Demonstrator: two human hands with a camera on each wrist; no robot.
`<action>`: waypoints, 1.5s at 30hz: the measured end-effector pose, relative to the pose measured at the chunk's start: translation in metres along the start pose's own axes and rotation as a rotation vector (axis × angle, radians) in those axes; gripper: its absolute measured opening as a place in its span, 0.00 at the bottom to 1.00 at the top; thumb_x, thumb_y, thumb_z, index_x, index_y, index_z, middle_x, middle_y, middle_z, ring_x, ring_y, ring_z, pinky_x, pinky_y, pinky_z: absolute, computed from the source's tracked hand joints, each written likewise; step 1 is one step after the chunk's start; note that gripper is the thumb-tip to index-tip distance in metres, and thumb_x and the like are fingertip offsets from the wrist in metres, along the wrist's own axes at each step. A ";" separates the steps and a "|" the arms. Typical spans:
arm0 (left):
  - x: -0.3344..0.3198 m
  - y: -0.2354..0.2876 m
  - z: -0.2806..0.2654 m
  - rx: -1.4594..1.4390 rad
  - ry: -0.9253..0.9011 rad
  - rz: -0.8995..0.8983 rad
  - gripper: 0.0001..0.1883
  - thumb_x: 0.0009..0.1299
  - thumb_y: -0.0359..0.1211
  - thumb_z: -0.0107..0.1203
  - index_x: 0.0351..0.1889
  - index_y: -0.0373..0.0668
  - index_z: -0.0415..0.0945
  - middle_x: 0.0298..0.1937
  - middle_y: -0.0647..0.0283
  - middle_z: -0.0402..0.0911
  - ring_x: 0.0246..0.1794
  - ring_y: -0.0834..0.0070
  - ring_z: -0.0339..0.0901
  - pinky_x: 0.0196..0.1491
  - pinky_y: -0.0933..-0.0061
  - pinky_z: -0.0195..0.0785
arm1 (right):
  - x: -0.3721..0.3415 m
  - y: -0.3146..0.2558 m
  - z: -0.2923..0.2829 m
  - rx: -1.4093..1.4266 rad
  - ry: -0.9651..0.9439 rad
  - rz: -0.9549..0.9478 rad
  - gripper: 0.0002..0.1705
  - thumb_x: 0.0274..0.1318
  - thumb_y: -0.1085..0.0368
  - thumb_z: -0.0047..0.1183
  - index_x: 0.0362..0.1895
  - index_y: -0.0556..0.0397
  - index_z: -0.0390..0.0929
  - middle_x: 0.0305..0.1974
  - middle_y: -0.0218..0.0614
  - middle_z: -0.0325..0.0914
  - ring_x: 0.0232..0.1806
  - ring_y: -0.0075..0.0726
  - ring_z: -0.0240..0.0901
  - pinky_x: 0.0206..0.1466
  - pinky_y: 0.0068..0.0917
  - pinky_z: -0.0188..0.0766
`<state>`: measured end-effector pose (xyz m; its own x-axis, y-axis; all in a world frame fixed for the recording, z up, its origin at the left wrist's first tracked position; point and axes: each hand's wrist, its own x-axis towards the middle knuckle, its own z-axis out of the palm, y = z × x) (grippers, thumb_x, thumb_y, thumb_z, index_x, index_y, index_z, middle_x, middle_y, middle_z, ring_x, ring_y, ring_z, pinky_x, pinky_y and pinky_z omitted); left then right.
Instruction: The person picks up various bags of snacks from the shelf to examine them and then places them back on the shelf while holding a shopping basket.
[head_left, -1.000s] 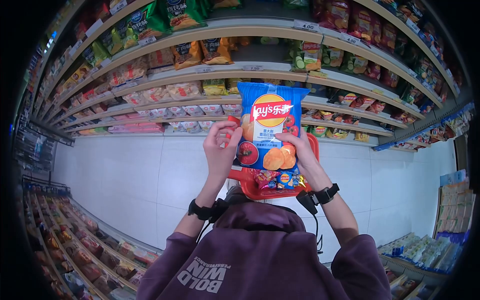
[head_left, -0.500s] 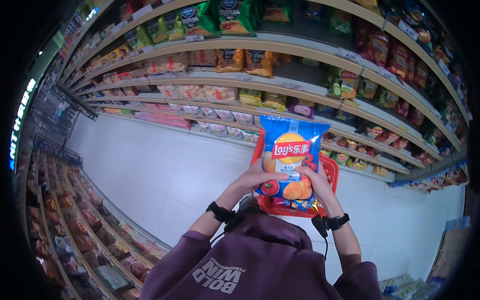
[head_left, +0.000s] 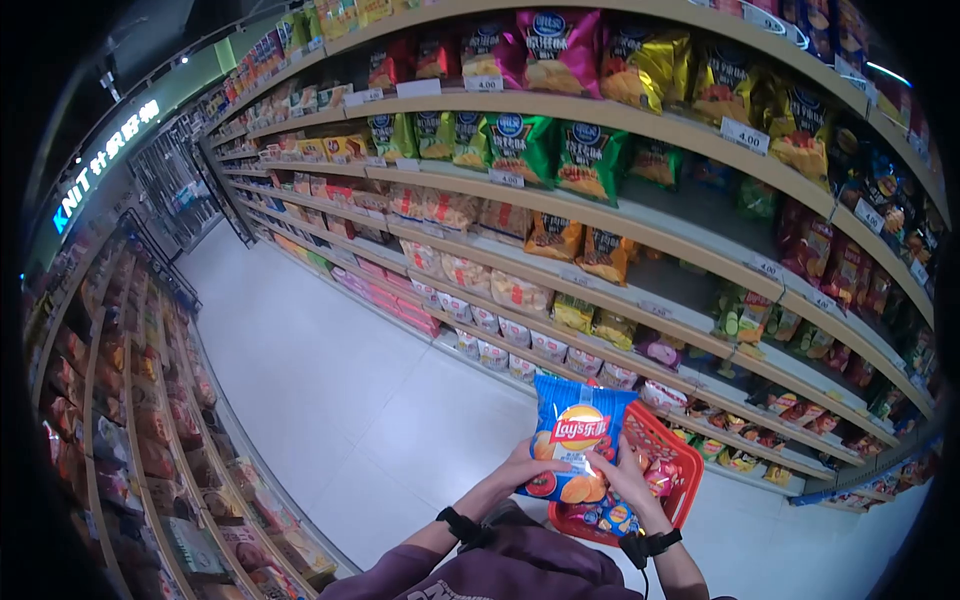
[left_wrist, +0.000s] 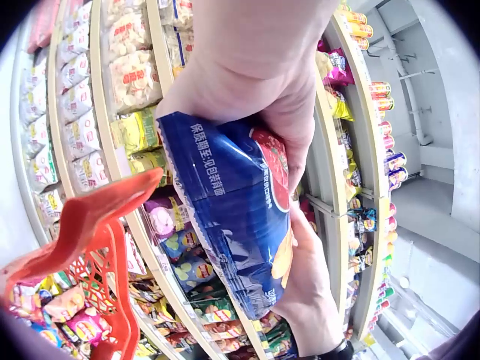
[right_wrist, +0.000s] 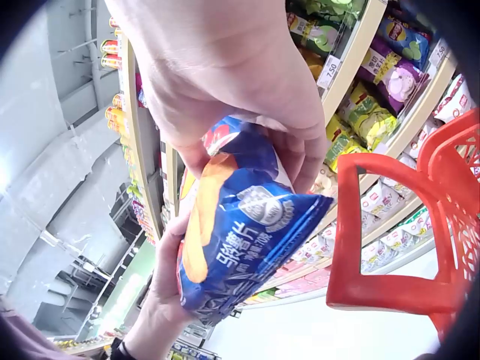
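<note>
A blue bag of Lay's potato chips (head_left: 582,428) is held in front of the body, its printed front with tomatoes and chips facing up. My left hand (head_left: 522,470) grips its lower left side, thumb lying across the front. On the opposite side my right hand (head_left: 628,478) holds the bag the same way, its thumb on the front too. The left wrist view shows the bag's dark blue bottom end (left_wrist: 229,202) with the left hand (left_wrist: 251,90) wrapped over it. From the right wrist, the right hand's fingers (right_wrist: 304,154) curl around the bag (right_wrist: 251,225).
Below the bag, a red shopping basket (head_left: 690,475) holds several small snack packets (head_left: 617,517). Its red handle (right_wrist: 346,232) stands up near the hands. Long shelves of snack bags (head_left: 560,150) run along the right, another shelf (head_left: 150,420) along the left, with a pale floor aisle (head_left: 330,370) between.
My left hand, earlier raised with fingers by the bag's left edge, now grips that side. The head view has tilted up and turned left, so the bag sits lower in it.
</note>
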<state>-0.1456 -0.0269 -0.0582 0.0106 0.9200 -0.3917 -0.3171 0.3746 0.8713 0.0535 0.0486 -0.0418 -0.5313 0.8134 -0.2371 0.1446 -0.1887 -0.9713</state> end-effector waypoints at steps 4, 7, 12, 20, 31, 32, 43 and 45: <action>-0.010 0.003 -0.029 0.030 0.064 0.016 0.35 0.52 0.31 0.72 0.59 0.37 0.68 0.53 0.60 0.78 0.51 0.74 0.76 0.57 0.71 0.69 | 0.026 0.024 0.027 -0.007 -0.046 -0.004 0.41 0.54 0.53 0.63 0.62 0.63 0.58 0.53 0.43 0.73 0.52 0.32 0.71 0.55 0.28 0.69; -0.020 0.010 -0.057 0.124 0.176 0.021 0.36 0.52 0.34 0.73 0.58 0.37 0.68 0.53 0.60 0.78 0.50 0.74 0.76 0.56 0.71 0.69 | 0.048 0.040 0.051 -0.079 -0.083 -0.023 0.33 0.59 0.51 0.56 0.58 0.62 0.62 0.50 0.41 0.75 0.50 0.30 0.72 0.52 0.29 0.70; -0.029 0.007 -0.149 0.140 0.389 0.145 0.35 0.50 0.33 0.74 0.55 0.36 0.70 0.50 0.59 0.79 0.48 0.73 0.77 0.54 0.71 0.71 | 0.107 0.078 0.071 -0.234 0.125 0.147 0.31 0.58 0.47 0.55 0.55 0.58 0.67 0.49 0.47 0.74 0.50 0.46 0.72 0.53 0.36 0.68; -0.062 0.027 -0.242 -0.186 0.445 0.145 0.30 0.51 0.26 0.71 0.52 0.34 0.70 0.48 0.58 0.80 0.45 0.70 0.80 0.49 0.70 0.75 | 0.146 0.107 0.097 -1.075 0.636 -0.010 0.40 0.46 0.63 0.62 0.62 0.53 0.55 0.64 0.54 0.54 0.60 0.61 0.60 0.57 0.50 0.64; -0.041 0.021 -0.265 -0.183 0.278 0.046 0.28 0.53 0.21 0.63 0.53 0.33 0.67 0.48 0.53 0.79 0.43 0.63 0.81 0.46 0.65 0.78 | 0.144 0.131 0.102 -0.802 0.865 0.230 0.34 0.62 0.54 0.48 0.64 0.56 0.50 0.35 0.58 0.78 0.37 0.65 0.77 0.39 0.54 0.74; -0.038 0.022 -0.264 -0.135 0.227 0.041 0.28 0.53 0.22 0.63 0.54 0.33 0.67 0.48 0.53 0.79 0.43 0.63 0.81 0.46 0.65 0.78 | 0.144 0.133 0.103 -0.810 0.877 0.206 0.34 0.62 0.53 0.47 0.64 0.57 0.51 0.34 0.58 0.78 0.36 0.65 0.77 0.38 0.55 0.74; -0.054 0.066 -0.229 -0.113 0.290 0.118 0.31 0.52 0.23 0.64 0.56 0.36 0.65 0.48 0.55 0.78 0.45 0.65 0.79 0.48 0.67 0.76 | 0.133 0.117 0.105 -0.796 0.959 0.309 0.34 0.62 0.53 0.47 0.65 0.56 0.53 0.37 0.56 0.78 0.38 0.61 0.78 0.42 0.53 0.75; -0.062 0.072 -0.236 -0.128 0.309 0.147 0.32 0.52 0.24 0.63 0.56 0.36 0.64 0.47 0.55 0.77 0.45 0.65 0.79 0.48 0.67 0.76 | 0.132 0.116 0.108 -0.850 1.047 0.328 0.32 0.61 0.51 0.47 0.62 0.57 0.56 0.35 0.55 0.79 0.37 0.61 0.79 0.40 0.52 0.76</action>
<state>-0.3926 -0.0843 -0.0409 -0.3248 0.8776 -0.3526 -0.4102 0.2052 0.8886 -0.0899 0.0745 -0.1881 0.4372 0.8984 0.0408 0.7988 -0.3672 -0.4765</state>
